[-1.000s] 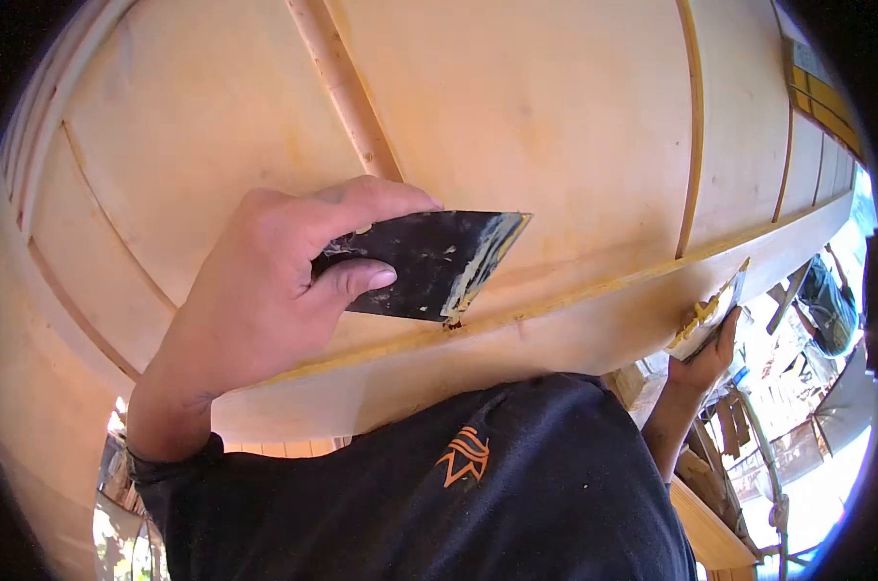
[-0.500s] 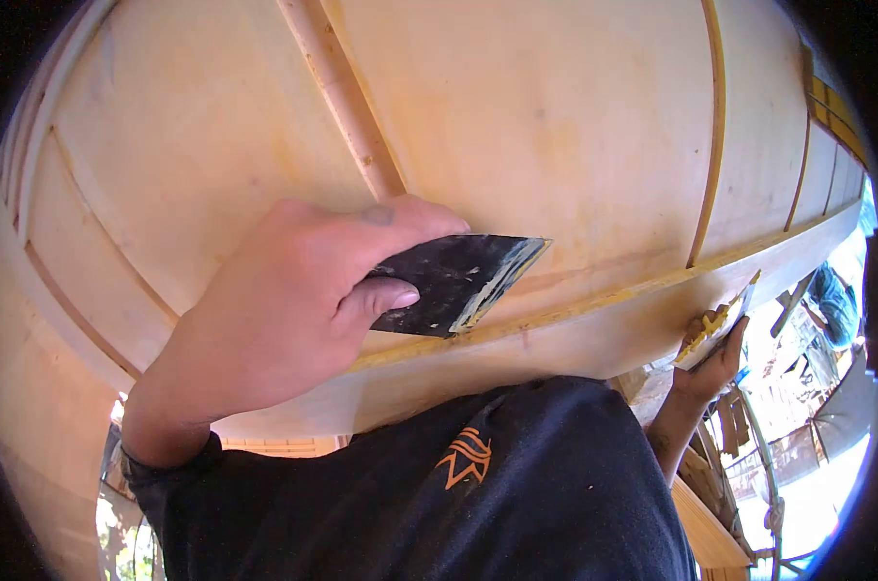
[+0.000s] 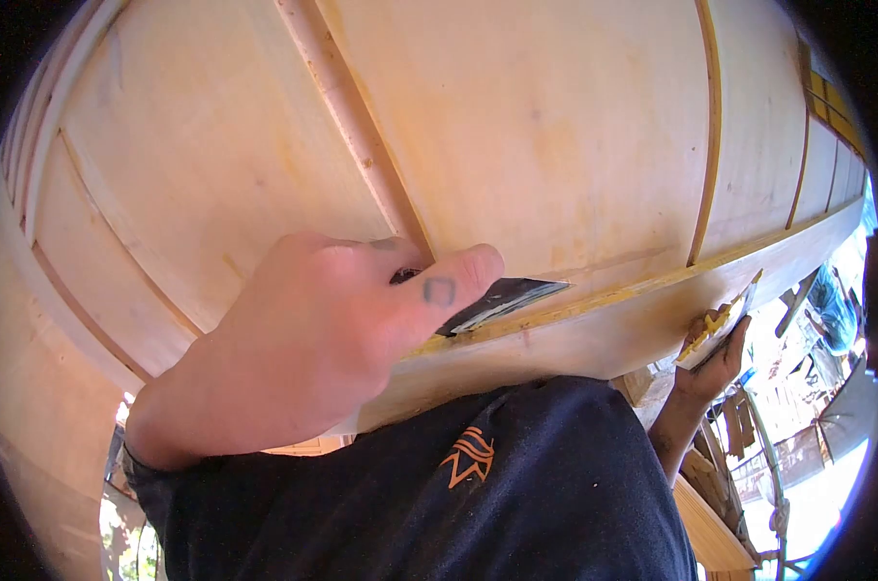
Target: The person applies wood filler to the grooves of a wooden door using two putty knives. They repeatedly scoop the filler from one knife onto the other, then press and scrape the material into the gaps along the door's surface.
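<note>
My left hand [image 3: 342, 329] is closed round a dark, flat scraper blade [image 3: 507, 298] with pale smears along its edge. The blade is tilted, close against the yellow-smeared wooden strip [image 3: 633, 290] that runs along the large pale wooden surface; my fingers hide its rear part. At the right, my right hand [image 3: 718, 363] grips a small flat board [image 3: 712, 341] with yellow paste on it, held below the strip and away from the scraper.
Narrow wooden ribs [image 3: 712, 136] cross the curved pale panels [image 3: 555, 126]. My dark shirt [image 3: 555, 465] is close below. Wood pieces [image 3: 734, 426], poles and a blue-green shape [image 3: 831, 308] are at the lower right, beyond my right hand.
My left hand has rolled over and moved slightly right and down with the scraper, so less of the blade's face shows. My right hand and the board look nearly unchanged.
</note>
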Demonstrator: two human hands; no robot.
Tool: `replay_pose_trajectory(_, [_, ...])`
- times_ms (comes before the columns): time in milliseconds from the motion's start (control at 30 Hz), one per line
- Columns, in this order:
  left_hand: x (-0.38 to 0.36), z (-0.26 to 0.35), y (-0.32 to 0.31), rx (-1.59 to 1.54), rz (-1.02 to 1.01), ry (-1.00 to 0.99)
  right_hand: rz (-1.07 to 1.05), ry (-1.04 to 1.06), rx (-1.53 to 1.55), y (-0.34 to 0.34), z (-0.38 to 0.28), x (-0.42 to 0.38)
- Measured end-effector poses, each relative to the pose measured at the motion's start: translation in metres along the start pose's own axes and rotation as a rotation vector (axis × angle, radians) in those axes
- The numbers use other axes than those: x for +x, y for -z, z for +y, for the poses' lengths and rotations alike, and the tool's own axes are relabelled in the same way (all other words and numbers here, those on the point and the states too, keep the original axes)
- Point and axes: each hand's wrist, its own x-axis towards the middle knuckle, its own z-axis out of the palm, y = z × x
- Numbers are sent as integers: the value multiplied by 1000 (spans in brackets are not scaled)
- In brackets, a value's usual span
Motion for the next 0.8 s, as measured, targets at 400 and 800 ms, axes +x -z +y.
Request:
replay_pose_trajectory(400, [-10, 8, 0, 175, 18, -79, 15, -9, 5, -2, -1, 0])
replay_pose_trajectory(800, [-12, 13, 1, 256, 7, -161, 20, -12, 3, 2, 0, 4])
